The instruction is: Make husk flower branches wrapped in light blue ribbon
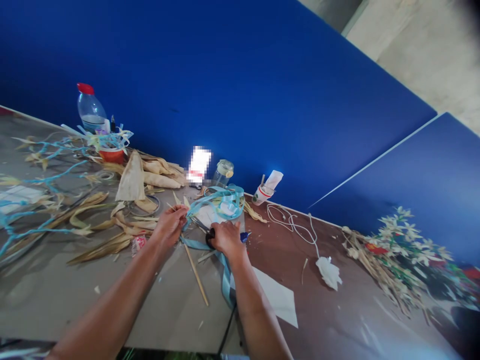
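Observation:
My left hand (pixel 173 223) is closed in a pinch at the top of a thin wooden stick (pixel 195 275), with pale pointed husk pieces (pixel 177 199) showing above the fingers. Light blue ribbon (pixel 200 202) runs by these fingertips and loops in a pile behind. Wrapped round the black handle of a pair of scissors (pixel 200 225), my right hand (pixel 227 239) points the blades left toward the ribbon and my left hand. More ribbon (pixel 226 280) trails down beside my right wrist. A small blue object (pixel 244 237) shows just right of that hand, its kind unclear.
Dried corn husks (pixel 101 247) and blue-wrapped stems (pixel 41 230) cover the left side. Behind stand a bottle (pixel 90 110), a red pot (pixel 112 155) and a glass jar (pixel 224 172). A paper cup (pixel 262 192), white cord (pixel 294 225) and artificial flowers (pixel 408 245) lie rightward, before a blue partition (pixel 240 90).

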Available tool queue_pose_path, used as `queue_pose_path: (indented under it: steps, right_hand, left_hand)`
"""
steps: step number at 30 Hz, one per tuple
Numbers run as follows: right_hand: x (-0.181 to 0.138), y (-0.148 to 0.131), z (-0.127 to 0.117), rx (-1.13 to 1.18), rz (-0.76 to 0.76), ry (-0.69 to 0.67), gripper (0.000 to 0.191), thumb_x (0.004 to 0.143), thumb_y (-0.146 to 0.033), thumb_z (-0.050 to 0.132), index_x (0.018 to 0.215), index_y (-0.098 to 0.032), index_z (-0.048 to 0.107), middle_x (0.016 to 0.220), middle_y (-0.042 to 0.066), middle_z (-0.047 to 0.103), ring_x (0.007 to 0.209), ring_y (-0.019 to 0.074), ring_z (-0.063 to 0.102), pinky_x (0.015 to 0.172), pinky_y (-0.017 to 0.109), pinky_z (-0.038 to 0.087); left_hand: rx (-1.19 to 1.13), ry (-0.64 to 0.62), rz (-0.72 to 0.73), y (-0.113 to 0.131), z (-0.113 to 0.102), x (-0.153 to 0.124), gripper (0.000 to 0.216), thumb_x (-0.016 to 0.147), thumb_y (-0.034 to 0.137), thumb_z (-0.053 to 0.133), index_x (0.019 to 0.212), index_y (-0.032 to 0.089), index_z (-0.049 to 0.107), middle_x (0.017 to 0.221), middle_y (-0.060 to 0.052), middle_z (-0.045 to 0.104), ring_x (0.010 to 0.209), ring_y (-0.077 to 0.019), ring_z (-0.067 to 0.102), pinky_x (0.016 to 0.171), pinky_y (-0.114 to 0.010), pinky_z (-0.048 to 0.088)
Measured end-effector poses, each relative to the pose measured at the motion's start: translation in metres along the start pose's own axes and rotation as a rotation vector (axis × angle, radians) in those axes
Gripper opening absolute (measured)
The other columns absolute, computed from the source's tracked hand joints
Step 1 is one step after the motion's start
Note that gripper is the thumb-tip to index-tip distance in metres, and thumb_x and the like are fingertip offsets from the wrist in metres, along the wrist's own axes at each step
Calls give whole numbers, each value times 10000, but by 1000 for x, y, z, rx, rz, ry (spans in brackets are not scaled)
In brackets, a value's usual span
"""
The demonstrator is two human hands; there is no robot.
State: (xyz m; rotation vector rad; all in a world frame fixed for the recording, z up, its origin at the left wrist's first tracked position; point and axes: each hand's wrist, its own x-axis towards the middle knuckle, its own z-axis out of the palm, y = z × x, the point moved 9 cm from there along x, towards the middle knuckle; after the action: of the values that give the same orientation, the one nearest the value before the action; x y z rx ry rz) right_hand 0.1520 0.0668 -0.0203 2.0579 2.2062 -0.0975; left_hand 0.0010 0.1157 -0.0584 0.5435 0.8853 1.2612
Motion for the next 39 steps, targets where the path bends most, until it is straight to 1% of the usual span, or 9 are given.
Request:
queue_pose_path:
  steps: [9, 15, 21, 24, 27, 31, 33, 36, 39]
  right_hand:
    - [-1, 5, 0, -58, 3, -3, 250, 749, -272, 544, 974, -200, 627, 946, 118, 662, 993, 272, 547, 839, 390, 286]
    - [-2, 6, 3, -44, -27, -48, 292, 768, -251, 515, 1044, -204, 598, 988, 122, 650, 1025, 275, 533, 849, 398, 280]
    - [0, 10, 0, 30, -81, -63, 401, 736, -220, 525, 1134, -212, 577, 1078, 123, 629, 1056, 276, 519, 831, 369, 288]
    - [3, 8, -4, 91, -110, -56, 412, 740, -239, 535, 1149, -219, 577, 1078, 108, 633, 1053, 268, 518, 830, 360, 285]
    - [5, 11, -9, 224, -124, -68, 446, 737, -255, 562, 1182, -222, 559, 1025, 73, 654, 1022, 238, 536, 835, 343, 283]
    - [5, 22, -9, 421, -123, -137, 419, 716, -275, 603, 1132, -236, 583, 894, 5, 675, 905, 191, 582, 806, 317, 303]
    - [5, 26, -7, 461, -116, -172, 396, 712, -280, 609, 1105, -238, 593, 878, -8, 676, 876, 179, 588, 788, 305, 312]
    - [4, 25, -5, 391, -107, -190, 378, 708, -281, 614, 1084, -238, 605, 894, 2, 678, 896, 186, 586, 802, 314, 302]
    - [3, 17, -3, 218, -101, -169, 451, 680, -360, 648, 1111, -236, 598, 927, 45, 673, 969, 237, 562, 828, 345, 291]
  left_hand:
    - [44, 25, 45, 1, -2, 3, 232, 513, 224, 737, 588, 139, 535, 463, 78, 447, 407, -21, 332, 404, -171, 229]
    - [17, 30, 57, 2, -1, 1, 246, 492, 217, 752, 588, 136, 540, 461, 76, 449, 409, -25, 337, 403, -176, 232]
    - [15, 55, 68, 5, 1, -2, 242, 480, 220, 746, 570, 136, 537, 448, 76, 450, 414, -25, 350, 414, -166, 251]
    - [25, 65, 82, 8, 2, -4, 232, 489, 227, 737, 581, 137, 543, 460, 76, 459, 418, -23, 357, 424, -166, 261]
    - [26, 74, 109, 12, 3, -8, 224, 499, 218, 727, 598, 146, 541, 473, 79, 461, 418, -24, 352, 415, -168, 242]
    - [9, 30, 92, 14, 8, -12, 233, 518, 219, 732, 586, 149, 520, 466, 81, 450, 412, -26, 354, 414, -170, 249]
    - [-17, 1, 62, 12, 10, -12, 253, 524, 227, 741, 586, 152, 508, 458, 87, 440, 392, -22, 338, 413, -171, 255]
    - [-49, -7, 42, 11, 8, -9, 264, 518, 218, 752, 617, 149, 518, 474, 89, 453, 380, -15, 326, 397, -170, 232]
    - [-62, 13, 51, 11, 4, -6, 259, 513, 207, 754, 625, 143, 529, 483, 83, 464, 401, -18, 361, 405, -167, 244]
